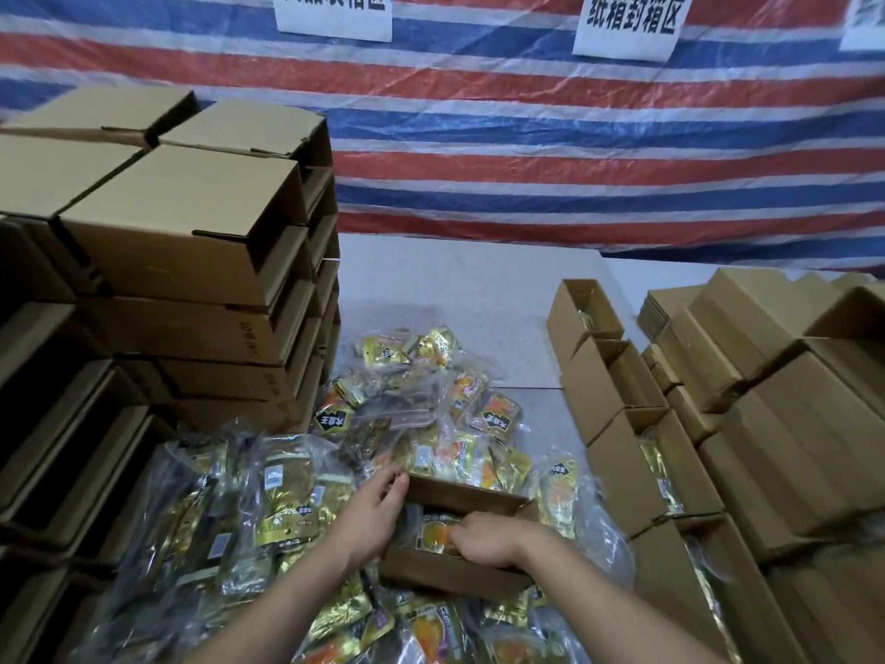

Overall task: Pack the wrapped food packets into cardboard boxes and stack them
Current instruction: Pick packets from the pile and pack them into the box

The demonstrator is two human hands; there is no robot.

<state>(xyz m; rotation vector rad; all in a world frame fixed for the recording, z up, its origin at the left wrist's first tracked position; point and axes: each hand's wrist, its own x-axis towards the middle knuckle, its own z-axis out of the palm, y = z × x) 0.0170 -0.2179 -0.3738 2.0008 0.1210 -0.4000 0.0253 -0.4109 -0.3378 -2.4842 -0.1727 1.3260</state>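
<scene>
A small open cardboard box (459,493) sits amid a heap of gold and orange wrapped food packets (287,500) on the table. My left hand (371,512) grips the box's left end, fingers curled over its far rim. My right hand (488,536) is inside the box, fingers curled on an orange-and-gold packet (433,534) lying in it. More packets (488,414) spread beyond the box.
Stacked closed cardboard boxes (191,242) rise on the left. A row of open boxes (622,424) with packets in them runs along the right, with flat cardboard stacks (785,376) behind. Bare grey table (459,289) lies beyond; a striped tarp (527,136) hangs behind.
</scene>
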